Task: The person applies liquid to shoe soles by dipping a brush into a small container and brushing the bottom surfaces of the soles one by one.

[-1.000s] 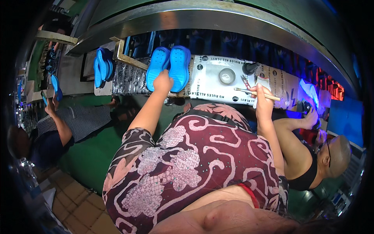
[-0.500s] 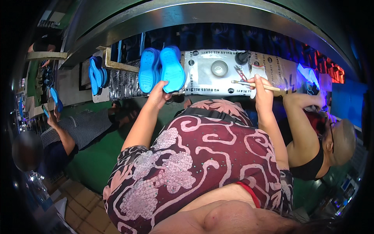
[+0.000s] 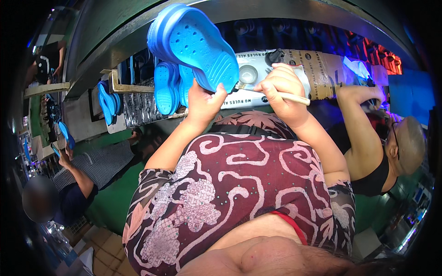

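Note:
My left hand (image 3: 207, 105) is closed on the near end of a blue shoe sole (image 3: 198, 43), its thumb over the rim. The sole is raised toward me and tilted, showing a cupped inner face with small holes and ridges. My right hand (image 3: 284, 89) grips a brush (image 3: 298, 99) by its pale wooden handle. The bristles are at the sole's near right edge; whether they touch it I cannot tell. Just beyond the brush tip stands a small round bowl (image 3: 248, 74). More blue soles (image 3: 165, 92) lie on the bench, partly hidden behind the raised one.
A printed plastic sheet (image 3: 237, 101) covers the bench, with a dark cone-shaped object (image 3: 275, 57) on it. Another blue stack (image 3: 107, 103) lies farther left, past a metal bracket (image 3: 115, 83). One co-worker (image 3: 83, 170) is at left, another (image 3: 368, 156) at right. A metal beam (image 3: 276, 14) crosses above.
My left hand has lifted one blue sole off the bench and up toward me. My right hand has moved left, bringing the brush tip to the sole's edge.

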The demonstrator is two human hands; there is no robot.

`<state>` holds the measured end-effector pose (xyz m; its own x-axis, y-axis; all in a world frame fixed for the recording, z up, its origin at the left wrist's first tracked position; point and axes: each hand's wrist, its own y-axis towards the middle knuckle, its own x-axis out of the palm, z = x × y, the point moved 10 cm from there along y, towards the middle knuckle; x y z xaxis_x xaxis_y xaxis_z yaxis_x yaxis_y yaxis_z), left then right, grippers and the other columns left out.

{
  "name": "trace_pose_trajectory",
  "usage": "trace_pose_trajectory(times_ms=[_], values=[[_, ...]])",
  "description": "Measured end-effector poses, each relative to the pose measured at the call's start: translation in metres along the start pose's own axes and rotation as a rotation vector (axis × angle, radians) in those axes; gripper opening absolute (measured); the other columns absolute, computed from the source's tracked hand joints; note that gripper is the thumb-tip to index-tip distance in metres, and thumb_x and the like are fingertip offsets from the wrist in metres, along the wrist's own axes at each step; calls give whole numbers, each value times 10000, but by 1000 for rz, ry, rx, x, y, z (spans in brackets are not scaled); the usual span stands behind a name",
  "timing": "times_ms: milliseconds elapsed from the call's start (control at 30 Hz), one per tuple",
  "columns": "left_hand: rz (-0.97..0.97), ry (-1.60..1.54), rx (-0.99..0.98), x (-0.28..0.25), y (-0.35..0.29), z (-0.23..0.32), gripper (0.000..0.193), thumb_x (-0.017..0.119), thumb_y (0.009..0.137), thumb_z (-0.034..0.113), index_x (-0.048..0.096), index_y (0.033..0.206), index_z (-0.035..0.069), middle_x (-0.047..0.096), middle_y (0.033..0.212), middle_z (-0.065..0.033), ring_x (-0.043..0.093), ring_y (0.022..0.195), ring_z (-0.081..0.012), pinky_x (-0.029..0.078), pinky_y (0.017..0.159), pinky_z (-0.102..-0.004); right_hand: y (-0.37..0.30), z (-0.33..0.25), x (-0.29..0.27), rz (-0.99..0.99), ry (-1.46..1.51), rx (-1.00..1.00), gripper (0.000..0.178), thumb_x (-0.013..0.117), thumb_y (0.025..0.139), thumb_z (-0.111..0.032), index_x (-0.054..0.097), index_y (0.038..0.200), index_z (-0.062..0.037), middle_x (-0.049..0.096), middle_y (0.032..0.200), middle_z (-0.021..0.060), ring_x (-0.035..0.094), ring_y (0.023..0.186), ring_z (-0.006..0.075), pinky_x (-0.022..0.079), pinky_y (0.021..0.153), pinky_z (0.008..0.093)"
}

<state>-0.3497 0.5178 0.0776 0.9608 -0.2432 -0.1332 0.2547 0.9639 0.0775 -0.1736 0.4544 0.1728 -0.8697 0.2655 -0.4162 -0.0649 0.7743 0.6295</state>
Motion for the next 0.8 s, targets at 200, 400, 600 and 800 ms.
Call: trace_pose_trajectory(times_ms=[200, 400, 600, 800], values=[[15, 47, 173, 7, 4, 20, 327, 608, 745, 26, 512, 1053, -28, 630, 918, -118, 595, 833, -159, 469, 754, -292, -4, 4, 1, -76, -132, 25, 224, 549, 852, -131, 635, 662, -48, 598, 624, 37, 542, 627, 199, 405, 819, 396], [22, 149, 236, 11, 4, 23, 304, 623, 716, 17, 535, 1004, -21, 644, 837, -116, 612, 755, -162, 482, 698, -290, -1, 10, -8, -28, -90, 66, 213, 558, 843, -132, 633, 657, -58, 585, 618, 40, 544, 629, 208, 405, 833, 390], [-8, 192, 257, 12, 5, 21, 295, 628, 695, 6, 544, 977, -11, 643, 818, -122, 624, 720, -180, 489, 663, -300, 3, 4, -9, -18, -216, -51, 174, 659, 766, -150, 604, 620, -72, 527, 570, 28, 509, 568, 217, 411, 748, 364], [-30, 177, 283, 17, 5, 27, 276, 607, 712, -18, 566, 985, -35, 642, 836, -102, 614, 755, -170, 482, 698, -294, 2, -4, -5, -19, -148, -76, 131, 681, 744, -158, 629, 643, -92, 546, 596, 16, 525, 592, 192, 414, 813, 371]])
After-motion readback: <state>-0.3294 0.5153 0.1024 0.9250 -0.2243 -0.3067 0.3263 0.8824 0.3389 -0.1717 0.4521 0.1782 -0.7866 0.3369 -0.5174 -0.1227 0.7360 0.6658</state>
